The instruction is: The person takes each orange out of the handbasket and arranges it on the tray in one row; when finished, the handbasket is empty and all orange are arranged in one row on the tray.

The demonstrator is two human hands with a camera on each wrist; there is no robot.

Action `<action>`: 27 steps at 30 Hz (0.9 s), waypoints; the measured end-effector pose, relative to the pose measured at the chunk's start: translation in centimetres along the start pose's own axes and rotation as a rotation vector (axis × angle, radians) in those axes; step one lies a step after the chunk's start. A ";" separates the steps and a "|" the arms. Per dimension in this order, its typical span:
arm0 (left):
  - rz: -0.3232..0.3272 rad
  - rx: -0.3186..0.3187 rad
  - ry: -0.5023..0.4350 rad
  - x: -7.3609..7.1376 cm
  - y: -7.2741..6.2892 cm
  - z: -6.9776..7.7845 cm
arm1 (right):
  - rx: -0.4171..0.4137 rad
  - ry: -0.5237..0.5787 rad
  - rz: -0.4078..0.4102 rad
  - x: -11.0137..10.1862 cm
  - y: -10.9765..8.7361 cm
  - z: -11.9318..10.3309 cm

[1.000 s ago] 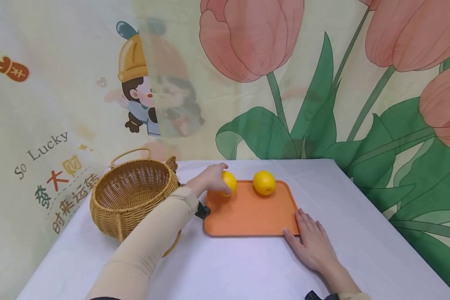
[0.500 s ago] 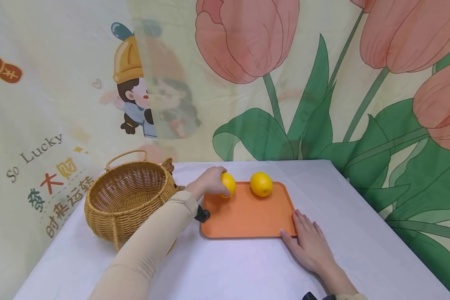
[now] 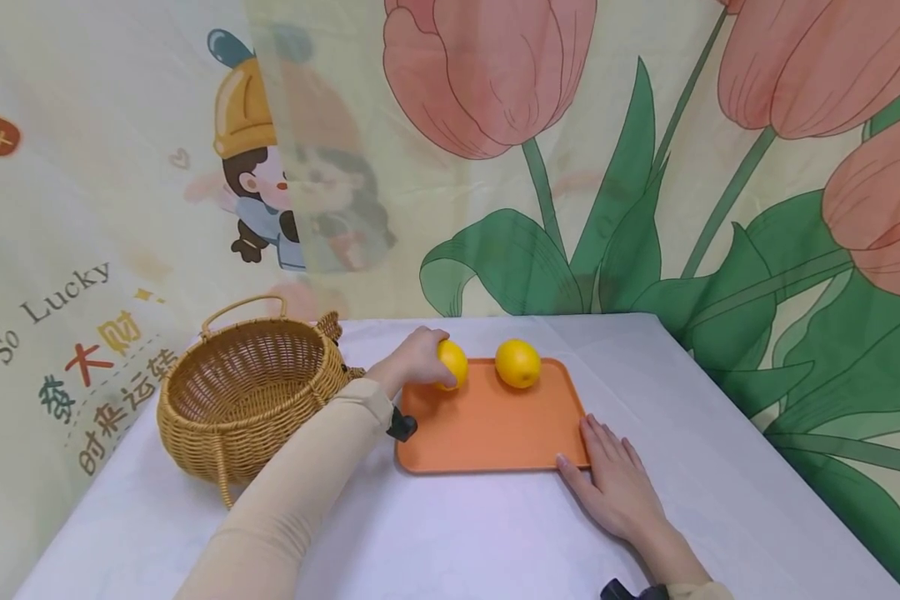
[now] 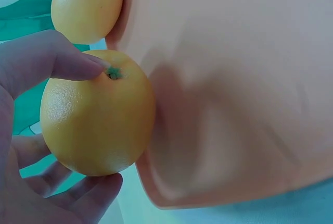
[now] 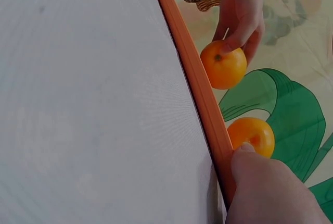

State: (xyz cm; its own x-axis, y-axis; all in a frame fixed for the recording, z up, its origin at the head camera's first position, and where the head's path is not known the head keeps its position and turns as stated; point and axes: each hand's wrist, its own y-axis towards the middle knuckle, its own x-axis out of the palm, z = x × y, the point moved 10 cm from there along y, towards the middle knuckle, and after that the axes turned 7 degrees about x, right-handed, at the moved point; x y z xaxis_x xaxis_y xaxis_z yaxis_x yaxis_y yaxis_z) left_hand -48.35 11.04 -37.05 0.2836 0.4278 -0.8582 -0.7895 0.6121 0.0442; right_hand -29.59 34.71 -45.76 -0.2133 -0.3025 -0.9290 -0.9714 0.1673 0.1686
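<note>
My left hand (image 3: 416, 358) grips an orange (image 4: 99, 120) at the back left corner of the orange-coloured tray (image 3: 495, 425). In the left wrist view the thumb presses beside the green stem mark, and the fingers curl under the other side. A second orange (image 3: 518, 363) sits at the tray's back edge, to the right of the held one. My right hand (image 3: 618, 483) lies at the tray's front right corner, fingers stretched along the right side and thumb at the front edge. The right wrist view shows that thumb (image 5: 250, 166) on the tray's rim.
A wicker basket (image 3: 232, 442) with a raised handle stands left of the tray, partly behind the left sleeve (image 3: 300, 483). A white cloth (image 3: 457, 533) covers the table. Printed curtains with tulips (image 3: 487, 75) hang right behind its back edge.
The head view has shifted, so the scene sits slightly further left. My left fingers have settled closer around the orange, the index fingertip coming down onto it. The right hand keeps its place.
</note>
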 end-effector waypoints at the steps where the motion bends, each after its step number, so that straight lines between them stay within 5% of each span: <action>1: -0.002 -0.001 0.000 0.0 0.1 0.0 | 0.000 -0.001 0.001 0.0 0.0 0.0; 27: -0.019 -0.041 -0.080 0.3 0.2 -0.6 | 0.009 -0.009 -0.002 0.0 0.1 0.0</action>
State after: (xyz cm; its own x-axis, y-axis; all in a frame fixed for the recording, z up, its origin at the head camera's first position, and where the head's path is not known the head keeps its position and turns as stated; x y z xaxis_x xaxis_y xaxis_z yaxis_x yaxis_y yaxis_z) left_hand -48.77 10.89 -37.62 0.3402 0.4687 -0.8152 -0.8047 0.5937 0.0055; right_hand -29.68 34.70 -45.73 -0.2101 -0.2947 -0.9322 -0.9709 0.1750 0.1635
